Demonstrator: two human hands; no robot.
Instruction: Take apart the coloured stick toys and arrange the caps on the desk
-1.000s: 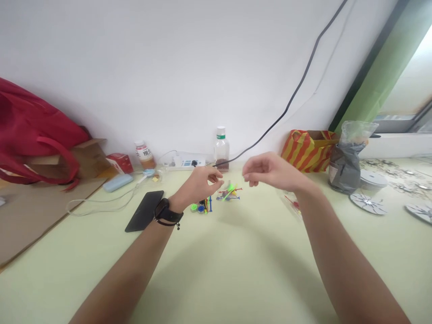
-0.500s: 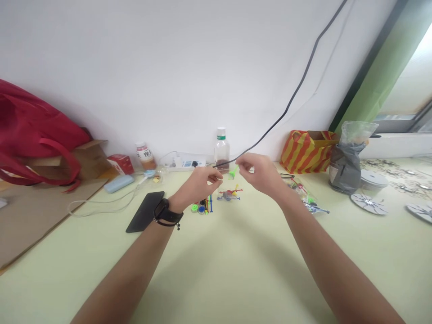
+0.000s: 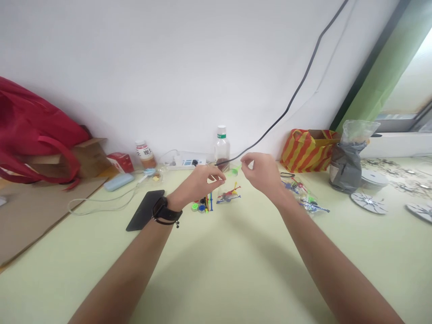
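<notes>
My right hand (image 3: 261, 173) is raised over the table, thumb and forefinger pinched at the stem of a small green plastic piece (image 3: 234, 172). That piece is blurred into a ring-like smear, and its exact kind does not show. Just left of it, my left hand (image 3: 204, 181), with a black watch on the wrist, has curved fingers with a narrow gap at the tips; nothing shows between them. Below the hands lies a red, blue and yellow plastic assembly (image 3: 229, 196). Beside it are small coloured rods (image 3: 211, 202), a green wheel (image 3: 195, 207) and a blue wheel (image 3: 201, 208).
A clear bottle (image 3: 222, 146) stands behind the hands, with a black cable (image 3: 286, 108) hanging before the wall. A black phone-like slab (image 3: 145, 211) lies left. Packets of coloured parts (image 3: 308, 202), a striped bag (image 3: 308, 150) and grey discs (image 3: 369, 203) are right.
The green piece has gone from a distinct pronged shape to a round blur. My right hand has shifted slightly right, and my left fingertips slightly right too.
</notes>
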